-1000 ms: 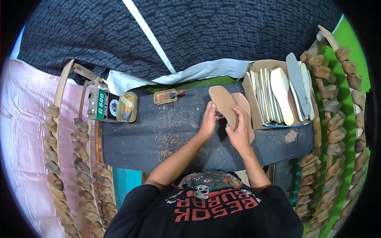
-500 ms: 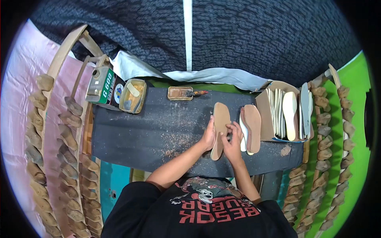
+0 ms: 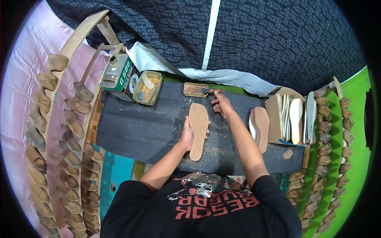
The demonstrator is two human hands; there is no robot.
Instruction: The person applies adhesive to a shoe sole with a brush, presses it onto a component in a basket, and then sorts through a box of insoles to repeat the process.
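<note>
A tan insole-shaped sole [image 3: 198,131] lies upright along my left hand [image 3: 187,135], whose thumb presses one edge while the fingertips show at the other. Over the table, my right hand [image 3: 223,105] reaches forward, fingers apart, with fingertips right at the dark, orange-tipped handle of a brush [image 3: 212,91]. The brush's dark end rests in a small shallow tray [image 3: 194,94] of brownish stuff. To the right of my hands, more brown and white soles [image 3: 260,129] lie overlapped on the table.
A cardboard box [image 3: 278,129] of upright pale soles stands at the right. At the back left are a G 600 can [image 3: 115,77] and a plastic tub [image 3: 147,88] with a scraper. Racks of wooden shoe lasts [image 3: 71,123] flank the dark-covered table [image 3: 131,131], which carries scattered crumbs.
My right hand has left the sole and gone forward to the brush handle. My left hand has carried the sole leftward, its broad face now turned up. The whole view has shifted slightly.
</note>
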